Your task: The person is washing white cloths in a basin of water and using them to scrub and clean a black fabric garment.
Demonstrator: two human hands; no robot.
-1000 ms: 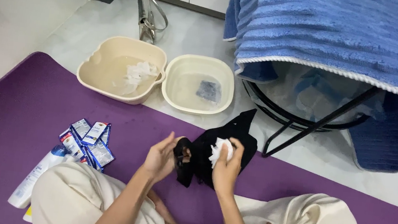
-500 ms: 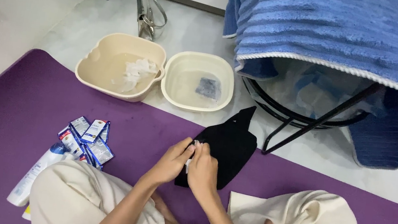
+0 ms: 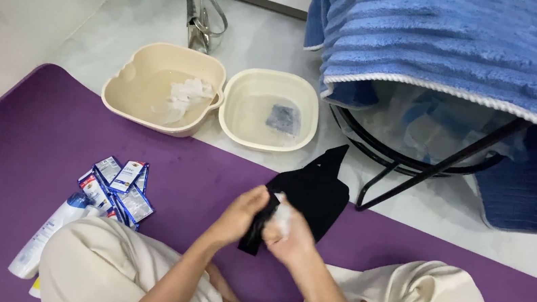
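You're working matt black cloth (image 3: 309, 197) over a matt purple mat (image 3: 30, 142), beside smooth plastic basins (image 3: 156, 65) and glossy sachets (image 3: 117, 187).

Packaging in view, head camera:

Cluster of small flat sachets (image 3: 115, 187) on the purple mat (image 3: 24, 141) — rectangular, blue and white with touches of red, fanned and overlapping one another. They lie just beside the person's left knee (image 3: 99, 253).

White bottle (image 3: 46, 240) with a blue upper end — lying on its side on the mat, touching the lower edge of the sachet cluster, partly hidden by the knee.

No signs or screens visible.
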